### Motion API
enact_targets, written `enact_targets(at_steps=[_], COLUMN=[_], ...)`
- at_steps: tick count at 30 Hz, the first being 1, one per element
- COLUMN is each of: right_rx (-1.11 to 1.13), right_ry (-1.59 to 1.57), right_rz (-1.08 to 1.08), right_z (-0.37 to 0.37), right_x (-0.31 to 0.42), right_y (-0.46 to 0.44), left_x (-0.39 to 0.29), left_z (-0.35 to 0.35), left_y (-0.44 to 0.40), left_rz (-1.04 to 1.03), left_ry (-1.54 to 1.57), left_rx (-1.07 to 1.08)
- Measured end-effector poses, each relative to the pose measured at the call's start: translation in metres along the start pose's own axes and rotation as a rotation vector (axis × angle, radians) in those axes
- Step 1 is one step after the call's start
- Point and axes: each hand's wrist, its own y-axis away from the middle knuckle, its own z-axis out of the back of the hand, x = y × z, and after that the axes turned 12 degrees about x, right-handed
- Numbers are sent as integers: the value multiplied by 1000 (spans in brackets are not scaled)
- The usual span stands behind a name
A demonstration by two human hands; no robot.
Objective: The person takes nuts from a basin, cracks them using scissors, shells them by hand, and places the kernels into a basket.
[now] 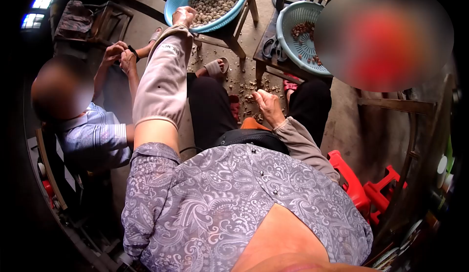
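Note:
My left hand (183, 16) reaches out to the near left rim of a blue plastic basin (172, 3), beside a heap of round, light-brown nuts (215, 4). Its fingers are curled, and what they hold, if anything, is hidden. Close to my lap, my right hand (269, 107) is closed with the fingers bent inward; I cannot make out anything in it. Below it, shell fragments (243, 87) lie scattered over the floor. A light-blue colander (288, 40) contains some reddish-brown kernels or nuts (304, 30).
The basin stands on a wooden chair (233, 42), the colander on a wooden seat (264, 57) with dark looped handles (268, 48) beside it. At left sits another person (97, 135), hands (122, 56) together around something dark. Red plastic stools (354, 184) are at right.

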Motion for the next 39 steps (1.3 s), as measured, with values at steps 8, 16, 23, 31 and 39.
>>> enact_targets(at_steps=[8,16,23,31,39], right_rx=[67,98,102,58,-240], right_ry=[-48,-220,-628,-1204,-1069], right_rz=[-73,-150,-167,-45,-159], right_z=[2,-2,2,4,7], right_x=[-11,-12,-15,-7,-42], right_y=[-13,-14,-18,-12,0], left_x=[-1,-4,-18,-84,-106], left_z=[-42,-21,5,-85,-141], left_y=[-52,-37,14,213,206], left_rz=[-128,-225,-272,-556,-592], left_ry=[-479,-401,484,405,297], left_rx=[297,343,176,670,641])
